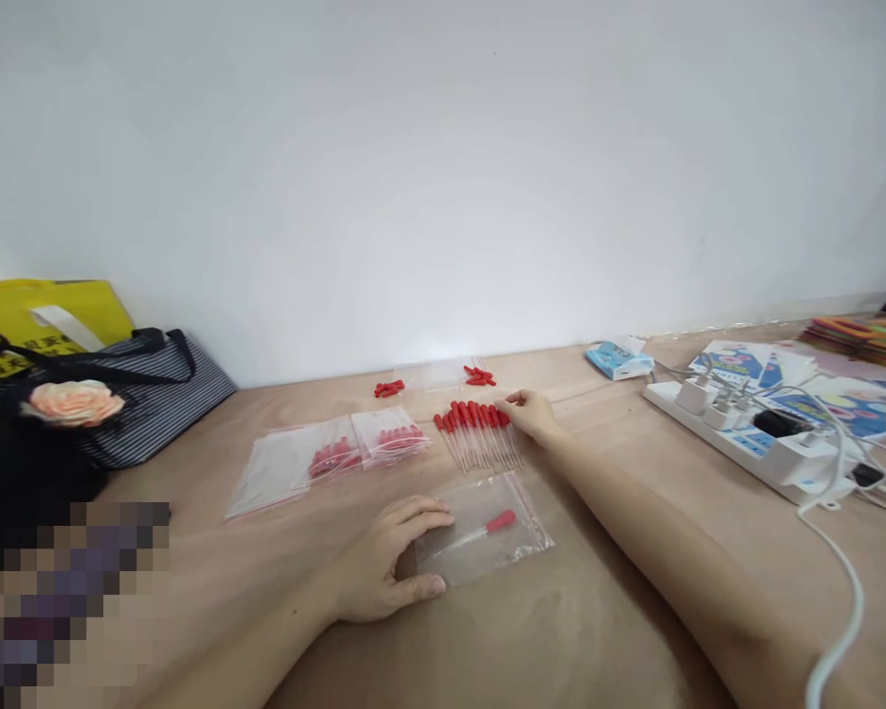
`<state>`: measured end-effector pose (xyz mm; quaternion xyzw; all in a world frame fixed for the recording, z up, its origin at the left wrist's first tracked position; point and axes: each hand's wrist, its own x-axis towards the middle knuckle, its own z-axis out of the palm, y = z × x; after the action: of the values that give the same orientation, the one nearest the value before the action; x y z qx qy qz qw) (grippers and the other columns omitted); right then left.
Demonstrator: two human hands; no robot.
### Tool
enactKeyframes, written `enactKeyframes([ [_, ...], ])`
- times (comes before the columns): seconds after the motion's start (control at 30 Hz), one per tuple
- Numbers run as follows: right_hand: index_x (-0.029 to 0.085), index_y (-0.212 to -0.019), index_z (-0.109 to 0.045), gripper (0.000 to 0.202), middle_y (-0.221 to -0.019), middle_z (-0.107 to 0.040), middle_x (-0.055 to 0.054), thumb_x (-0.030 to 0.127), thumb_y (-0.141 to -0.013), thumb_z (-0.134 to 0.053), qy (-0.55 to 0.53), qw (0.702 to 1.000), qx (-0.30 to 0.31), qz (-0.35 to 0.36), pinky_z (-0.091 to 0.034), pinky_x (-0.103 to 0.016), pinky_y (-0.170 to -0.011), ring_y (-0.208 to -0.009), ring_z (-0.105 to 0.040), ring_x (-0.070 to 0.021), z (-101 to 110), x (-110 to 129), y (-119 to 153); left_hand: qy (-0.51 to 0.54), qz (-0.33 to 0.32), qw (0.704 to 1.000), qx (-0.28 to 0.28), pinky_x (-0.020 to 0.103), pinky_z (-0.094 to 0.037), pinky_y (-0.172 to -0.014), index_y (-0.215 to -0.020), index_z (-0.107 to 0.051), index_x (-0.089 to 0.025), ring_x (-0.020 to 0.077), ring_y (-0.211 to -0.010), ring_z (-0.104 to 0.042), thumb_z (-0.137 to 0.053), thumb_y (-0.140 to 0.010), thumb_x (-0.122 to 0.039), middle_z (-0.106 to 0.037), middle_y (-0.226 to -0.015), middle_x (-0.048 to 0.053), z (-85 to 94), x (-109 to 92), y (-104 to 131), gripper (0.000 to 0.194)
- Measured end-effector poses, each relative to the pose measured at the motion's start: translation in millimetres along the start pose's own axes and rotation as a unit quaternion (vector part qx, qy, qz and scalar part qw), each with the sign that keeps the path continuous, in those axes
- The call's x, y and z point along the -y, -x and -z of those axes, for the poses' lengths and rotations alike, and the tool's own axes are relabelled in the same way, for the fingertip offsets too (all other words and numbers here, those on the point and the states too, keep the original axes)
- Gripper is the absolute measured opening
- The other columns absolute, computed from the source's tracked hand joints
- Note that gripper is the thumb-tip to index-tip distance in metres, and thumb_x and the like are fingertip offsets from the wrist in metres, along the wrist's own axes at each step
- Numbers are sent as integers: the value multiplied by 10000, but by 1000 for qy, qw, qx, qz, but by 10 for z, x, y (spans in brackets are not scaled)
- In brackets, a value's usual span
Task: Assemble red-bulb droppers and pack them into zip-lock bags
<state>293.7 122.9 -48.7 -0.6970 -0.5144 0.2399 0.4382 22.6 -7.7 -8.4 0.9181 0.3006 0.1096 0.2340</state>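
My left hand (pixel 395 559) lies on the table with thumb and fingers apart, at the left edge of a clear zip bag (pixel 469 556). Inside that bag is one glass dropper with a red bulb (pixel 500 521). Farther back, a row of red-bulbed droppers (pixel 476 418) lies side by side, bulbs toward the wall. My right hand (pixel 533 416) reaches the right end of this row, its bent fingers closed at the bulb of the last dropper. Zip bags with red bulbs (pixel 395 436) overlap left of the row, beside a flat bag (pixel 270 468) with nothing visible inside.
Two small piles of red bulbs (pixel 389 389) and a clear bag (pixel 443 374) lie near the wall. A blue tissue pack (pixel 620 359), a white power strip (pixel 738 433) with cables and printed cards (pixel 842 406) are at right. A striped bag (pixel 152 404) stands left.
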Motion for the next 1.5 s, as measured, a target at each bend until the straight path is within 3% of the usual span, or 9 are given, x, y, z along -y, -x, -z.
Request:
enactKeyframes([
  [0.17,172,-673,-642,181,-630,-642,-23,346,-641,-600,3,1000,17,-18,-386,-215,-525,-592,-572,-139,-116,17,-38,-4,0,1000,5,414,-329,-976,-1208,-433,-236,254,-1170,-396,-543,-759,-454,-452,-1262,75,2,3,6,512],
  [0.37,154,-776,-631,209,-714,-661,-38,320,-738,-510,-11,999,19,-28,-401,-198,-512,-626,-589,-130,-5,-25,-10,-3,5,1000,2,424,-320,-981,-1191,-450,-239,255,-1171,-397,-546,-757,-446,-453,-1261,75,-7,10,-7,490],
  [0.57,167,-731,-621,233,-726,-654,-28,363,-609,-653,8,1000,24,-15,-397,-214,-556,-659,-584,-144,53,-70,86,-5,3,1000,-4,424,-326,-976,-1173,-471,-248,254,-1165,-404,-548,-761,-416,-449,-1265,65,-22,25,-1,451],
  [0.77,171,-663,-618,182,-687,-644,-22,331,-586,-656,-9,999,21,-39,-375,-219,-548,-661,-574,-152,-26,-94,112,-6,2,1000,-5,409,-337,-972,-1173,-470,-239,248,-1162,-408,-549,-758,-427,-458,-1253,69,-27,18,3,462],
  [1.03,149,-667,-557,175,-564,-586,-31,307,-717,-502,-157,983,35,-91,-248,-203,-344,-377,-400,-78,92,26,140,-9,2,1000,-2,403,-331,-979,-1180,-459,-243,242,-1167,-402,-543,-765,-433,-441,-1264,63,-36,56,10,464],
  [1.2,198,-896,-473,186,-618,-548,32,288,-732,-478,-269,960,6,-76,-286,-171,-348,-371,-372,-53,420,51,354,-16,-5,1000,-9,407,-329,-978,-1176,-460,-240,244,-1165,-400,-535,-770,-440,-442,-1260,66,-53,82,4,459],
  [1.3,214,-921,-443,194,-587,-490,60,276,-738,-462,-308,949,-18,-70,-299,-167,-341,-372,-375,-57,558,-41,589,-22,0,1000,-4,414,-331,-974,-1182,-457,-244,250,-1168,-397,-531,-771,-440,-437,-1268,67,-45,68,-4,462],
  [1.5,223,-868,-418,141,-610,-486,57,258,-739,-465,-358,929,-45,-80,-382,-184,-368,-417,-449,-69,504,-173,902,-32,6,999,-2,426,-319,-984,-1213,-425,-241,261,-1181,-385,-524,-767,-454,-441,-1273,66,-31,39,-10,504],
])
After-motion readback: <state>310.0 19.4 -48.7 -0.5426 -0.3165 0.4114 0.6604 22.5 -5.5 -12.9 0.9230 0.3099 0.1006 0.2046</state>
